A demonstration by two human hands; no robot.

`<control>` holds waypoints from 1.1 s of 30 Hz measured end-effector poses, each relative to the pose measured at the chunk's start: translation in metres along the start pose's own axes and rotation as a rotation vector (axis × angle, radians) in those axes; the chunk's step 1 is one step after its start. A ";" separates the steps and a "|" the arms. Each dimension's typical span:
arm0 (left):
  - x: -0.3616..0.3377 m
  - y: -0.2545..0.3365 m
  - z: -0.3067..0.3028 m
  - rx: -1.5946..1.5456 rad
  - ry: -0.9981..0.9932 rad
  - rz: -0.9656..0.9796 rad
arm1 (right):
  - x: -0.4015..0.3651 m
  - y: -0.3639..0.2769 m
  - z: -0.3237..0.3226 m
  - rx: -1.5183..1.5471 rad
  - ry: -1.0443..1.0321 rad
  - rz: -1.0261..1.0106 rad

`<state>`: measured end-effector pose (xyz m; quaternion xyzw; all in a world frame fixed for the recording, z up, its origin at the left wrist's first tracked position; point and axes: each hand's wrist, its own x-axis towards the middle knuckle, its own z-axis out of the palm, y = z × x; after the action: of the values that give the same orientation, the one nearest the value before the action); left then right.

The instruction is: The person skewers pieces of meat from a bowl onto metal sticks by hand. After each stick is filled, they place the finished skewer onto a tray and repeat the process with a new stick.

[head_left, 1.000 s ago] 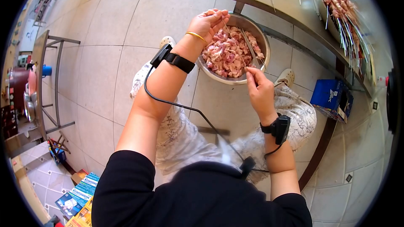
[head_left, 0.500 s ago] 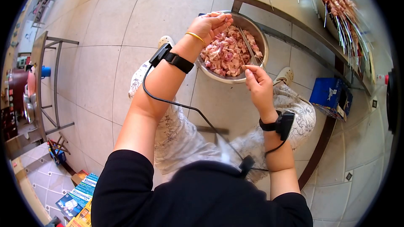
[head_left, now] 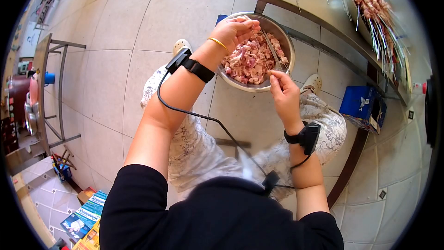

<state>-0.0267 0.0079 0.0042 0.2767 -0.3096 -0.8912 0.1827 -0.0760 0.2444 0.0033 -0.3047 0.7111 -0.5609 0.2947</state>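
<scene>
A steel bowl (head_left: 291,60) stands on the floor between my feet, heaped with cut raw meat (head_left: 249,60). Above its far left side my left hand (head_left: 232,32) is closed, fingers curled at the upper end of a thin metal skewer (head_left: 262,52). Whether a piece of meat is also in those fingers is hidden. Near the rim closest to me, my right hand (head_left: 285,91) pinches the lower end of the same skewer between thumb and forefinger. More bare skewers (head_left: 270,46) lie across the meat, leaning toward the bowl's right side.
A metal table (head_left: 305,7) at upper right bears loose skewers and a container of threaded meat skewers (head_left: 373,7). Under it sits a blue box (head_left: 363,106). A metal-legged stand (head_left: 60,88) is at left, with printed cartons (head_left: 88,217) at lower left. A cable (head_left: 203,115) crosses my lap.
My left hand has shifted slightly down and right, with its fingers more curled at the skewer's upper end. My right hand stays almost in place, still pinching the skewer.
</scene>
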 end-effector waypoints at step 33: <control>0.004 0.009 -0.011 0.112 -0.034 0.038 | 0.002 -0.004 -0.006 0.027 -0.004 0.014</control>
<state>-0.0215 -0.0054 0.0010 0.2657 -0.3674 -0.8733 0.1783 -0.0816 0.2457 0.0079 -0.2968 0.7051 -0.5677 0.3041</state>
